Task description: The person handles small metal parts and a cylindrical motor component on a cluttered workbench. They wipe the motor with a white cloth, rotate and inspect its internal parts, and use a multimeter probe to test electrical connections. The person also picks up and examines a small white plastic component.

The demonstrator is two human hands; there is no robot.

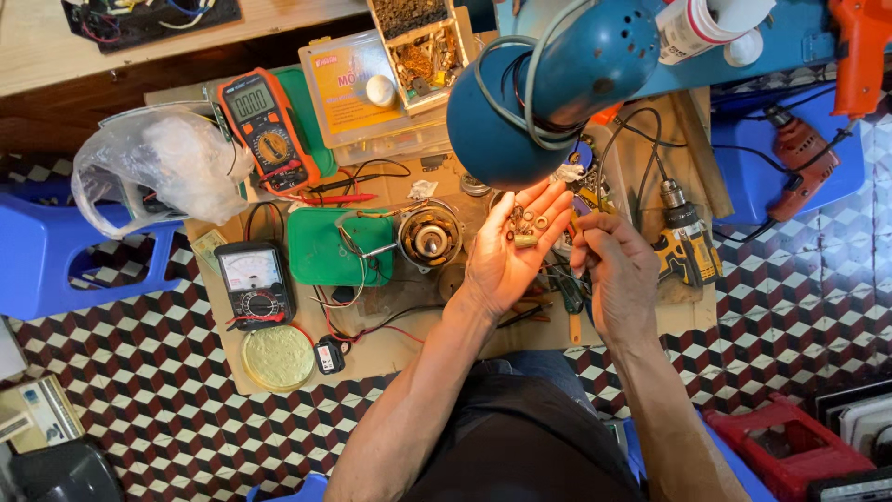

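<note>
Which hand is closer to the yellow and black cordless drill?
Right. The right hand is just beside the yellow and black cordless drill; the left hand, palm up holding small brass parts, is farther away.

Blue lamp (548,88) overhangs the hands; motor (429,235) crowds left.

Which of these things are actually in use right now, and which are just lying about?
In use: left hand cupping small brass parts; right hand close beside them.

Lying about: orange multimeter, analog meter, motor, cordless drill, plastic bag.
</note>
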